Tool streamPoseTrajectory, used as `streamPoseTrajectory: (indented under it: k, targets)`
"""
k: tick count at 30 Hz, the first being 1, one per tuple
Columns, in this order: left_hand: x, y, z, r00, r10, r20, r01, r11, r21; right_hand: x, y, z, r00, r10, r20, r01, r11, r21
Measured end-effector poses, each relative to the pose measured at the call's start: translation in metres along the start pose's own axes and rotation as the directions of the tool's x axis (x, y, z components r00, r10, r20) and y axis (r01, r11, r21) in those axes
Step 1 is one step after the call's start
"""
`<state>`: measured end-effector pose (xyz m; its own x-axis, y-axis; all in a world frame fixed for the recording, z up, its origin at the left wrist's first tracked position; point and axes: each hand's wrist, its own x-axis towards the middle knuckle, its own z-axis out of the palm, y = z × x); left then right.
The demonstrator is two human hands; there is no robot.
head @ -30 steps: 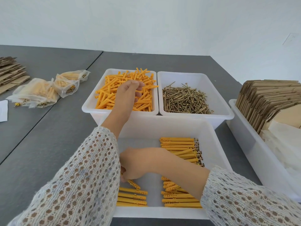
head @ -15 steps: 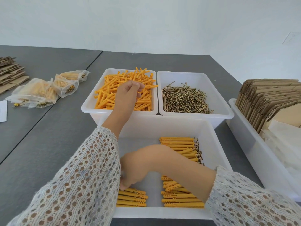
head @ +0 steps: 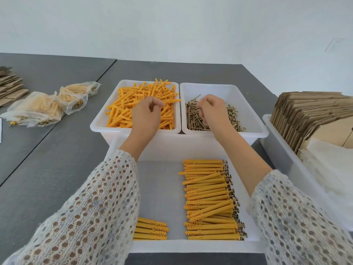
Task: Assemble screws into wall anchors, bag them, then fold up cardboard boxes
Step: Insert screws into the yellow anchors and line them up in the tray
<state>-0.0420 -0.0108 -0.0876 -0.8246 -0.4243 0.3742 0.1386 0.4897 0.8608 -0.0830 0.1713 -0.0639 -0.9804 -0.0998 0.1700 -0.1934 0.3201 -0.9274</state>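
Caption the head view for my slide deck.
Left hand over the anchors, right hand over the screws.

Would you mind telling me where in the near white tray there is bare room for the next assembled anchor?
The near white tray has a bare floor strip between the short left row of orange anchors and the long right row of screw-fitted anchors, and above the short row. The right side is crowded.

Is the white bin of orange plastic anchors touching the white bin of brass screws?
Touching: the head view shows the anchor bin rim meeting the screw bin rim, no gap.
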Motion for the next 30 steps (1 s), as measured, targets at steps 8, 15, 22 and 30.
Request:
streamPoseTrajectory:
  k: [8,15,22,30]
  targets:
    - [-0.014,-0.005,0.003,0.984,0.045,0.173,-0.159,0.665,0.73,0.006,0.022,0.005,0.977,0.21,0.042,-0.09,0.58,-0.81]
    - [-0.009,-0.004,-0.006,0.912,-0.087,0.401,-0.262,0.628,0.733,0.008,0.014,0.006,0.918,0.394,0.051,-0.17,0.505,-0.846]
    - [-0.006,-0.006,-0.009,0.892,-0.079,0.445,-0.29,0.655,0.697,0.013,0.016,0.01,0.891,0.453,0.037,-0.23,0.521,-0.822]
    - [-0.007,-0.005,-0.009,0.907,-0.046,0.419,-0.277,0.686,0.673,0.023,0.023,0.009,0.871,0.46,0.173,-0.172,0.615,-0.77]
